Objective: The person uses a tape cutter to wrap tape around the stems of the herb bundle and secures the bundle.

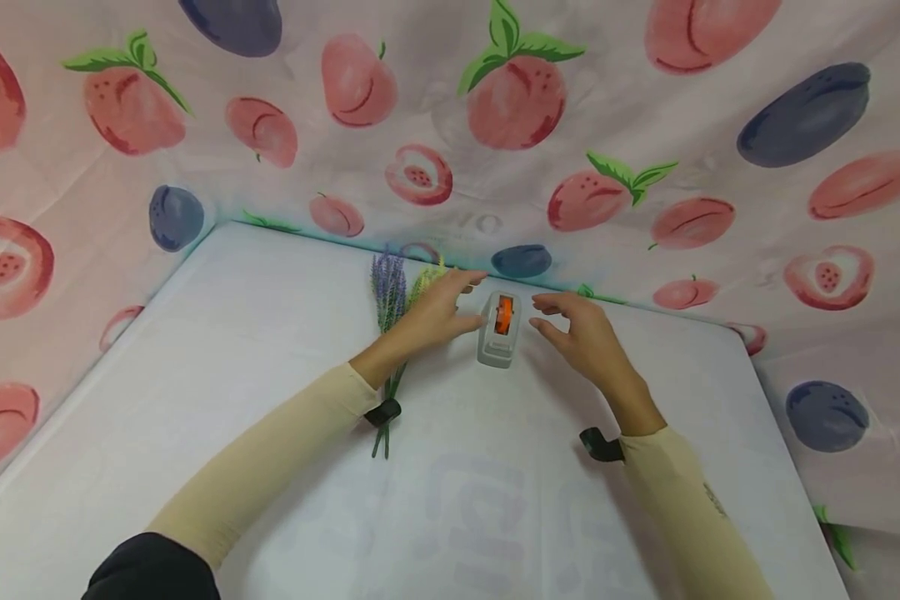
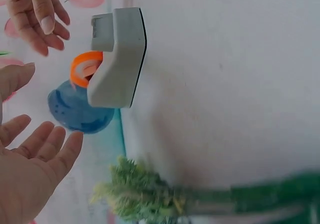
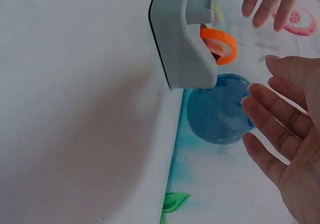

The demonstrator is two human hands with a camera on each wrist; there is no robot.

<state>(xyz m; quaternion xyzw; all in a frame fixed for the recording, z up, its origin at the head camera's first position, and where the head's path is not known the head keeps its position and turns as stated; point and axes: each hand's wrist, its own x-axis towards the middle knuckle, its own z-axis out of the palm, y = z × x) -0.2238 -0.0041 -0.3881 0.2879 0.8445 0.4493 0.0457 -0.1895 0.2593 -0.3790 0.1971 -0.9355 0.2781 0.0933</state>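
A grey tape dispenser (image 1: pixel 497 346) with an orange tape core (image 1: pixel 504 316) stands on the white table between the two hands. My left hand (image 1: pixel 441 310) hovers at its left side, fingers relaxed and holding nothing. To its right is my right hand (image 1: pixel 577 332), its fingers loosely bent with nothing in them. In the left wrist view the dispenser (image 2: pixel 125 59) shows its side, and the left palm (image 2: pixel 30 179) is bare. The right wrist view likewise shows the right hand (image 3: pixel 285 129) apart from the dispenser (image 3: pixel 180 44).
Artificial flower stems, purple (image 1: pixel 388 287) and yellow-green (image 1: pixel 424 282), lie beneath the left forearm. The white table (image 1: pixel 270 317) meets a fruit-printed cloth (image 1: pixel 450 108) close behind the dispenser. A dark strap mount (image 1: pixel 602 446) sits on the right wrist.
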